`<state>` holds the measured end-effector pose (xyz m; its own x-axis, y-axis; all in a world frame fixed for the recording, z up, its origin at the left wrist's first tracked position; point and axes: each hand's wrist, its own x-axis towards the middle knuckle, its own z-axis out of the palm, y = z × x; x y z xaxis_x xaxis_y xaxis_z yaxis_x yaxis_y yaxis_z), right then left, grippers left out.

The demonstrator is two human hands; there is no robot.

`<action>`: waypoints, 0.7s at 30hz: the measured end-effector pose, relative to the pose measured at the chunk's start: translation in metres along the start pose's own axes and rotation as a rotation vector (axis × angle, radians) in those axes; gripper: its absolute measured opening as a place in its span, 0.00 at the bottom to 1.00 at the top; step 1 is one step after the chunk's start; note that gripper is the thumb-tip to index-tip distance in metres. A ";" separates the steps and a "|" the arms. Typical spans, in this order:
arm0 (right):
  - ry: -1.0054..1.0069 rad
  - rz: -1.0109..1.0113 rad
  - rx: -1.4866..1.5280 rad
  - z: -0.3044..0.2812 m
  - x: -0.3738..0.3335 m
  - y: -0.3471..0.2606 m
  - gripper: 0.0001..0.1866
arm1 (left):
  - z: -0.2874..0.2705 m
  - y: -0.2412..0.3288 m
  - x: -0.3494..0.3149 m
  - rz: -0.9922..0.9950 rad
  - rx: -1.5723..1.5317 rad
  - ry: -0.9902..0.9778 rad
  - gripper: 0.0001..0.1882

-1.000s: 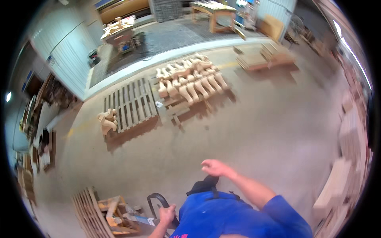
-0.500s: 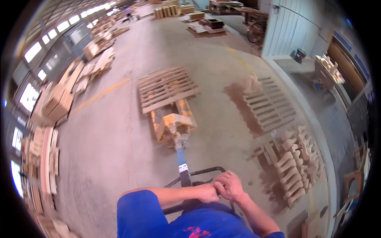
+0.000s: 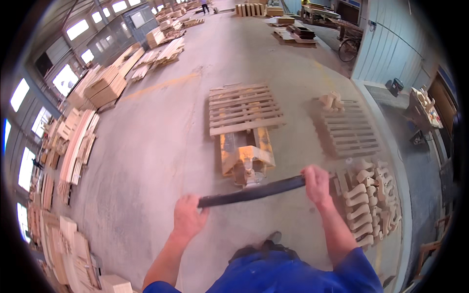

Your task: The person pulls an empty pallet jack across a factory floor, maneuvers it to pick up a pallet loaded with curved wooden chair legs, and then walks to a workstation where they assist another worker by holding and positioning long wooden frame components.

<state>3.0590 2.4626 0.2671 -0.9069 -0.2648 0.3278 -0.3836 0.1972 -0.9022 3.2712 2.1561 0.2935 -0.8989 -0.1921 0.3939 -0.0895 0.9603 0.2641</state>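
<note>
The left hand [image 3: 190,217] was wrapped round the left end of a black handle [image 3: 251,192], the right hand [image 3: 317,184] round its right end. The handle lay crosswise between the person and a yellow pallet jack [image 3: 250,155], whose forks [image 3: 264,140] reached under a pallet [image 3: 245,112].

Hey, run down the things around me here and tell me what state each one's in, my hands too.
Left hand: closed on the black bar's left end
Right hand: closed on its right end
Black bar: held up, right end farther forward
Yellow pallet jack: forks under a pallet
Slatted pallet: resting on the forks
Carved wooden pieces: laid in rows
Bicycle: upright, parked
</note>
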 end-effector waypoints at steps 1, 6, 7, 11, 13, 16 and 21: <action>0.049 -0.106 -0.051 -0.009 -0.002 0.000 0.14 | 0.003 -0.003 -0.005 -0.032 -0.119 0.062 0.14; 0.179 -0.304 -0.219 -0.043 -0.024 -0.003 0.17 | 0.015 0.014 -0.019 0.006 -0.378 0.273 0.11; 0.231 -0.288 -0.230 -0.049 -0.026 -0.003 0.17 | 0.015 0.024 -0.020 -0.005 -0.429 0.305 0.11; 0.301 -0.215 -0.175 -0.082 -0.047 -0.025 0.14 | -0.001 0.062 -0.051 0.047 -0.589 0.311 0.13; 0.343 -0.331 -0.293 -0.126 -0.101 -0.007 0.10 | 0.011 0.092 -0.095 0.277 -0.547 0.349 0.15; 0.363 -0.844 -0.773 -0.168 -0.181 0.003 0.04 | 0.029 0.134 -0.179 0.324 -0.602 0.376 0.19; 0.471 -0.118 0.235 -0.235 -0.330 0.072 0.15 | 0.051 0.208 -0.296 0.489 -0.735 0.270 0.20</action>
<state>3.2895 2.7857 0.1596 -0.8605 0.1903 0.4725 -0.4876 -0.0396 -0.8722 3.4967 2.4226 0.1874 -0.6263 0.0716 0.7763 0.6517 0.5946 0.4709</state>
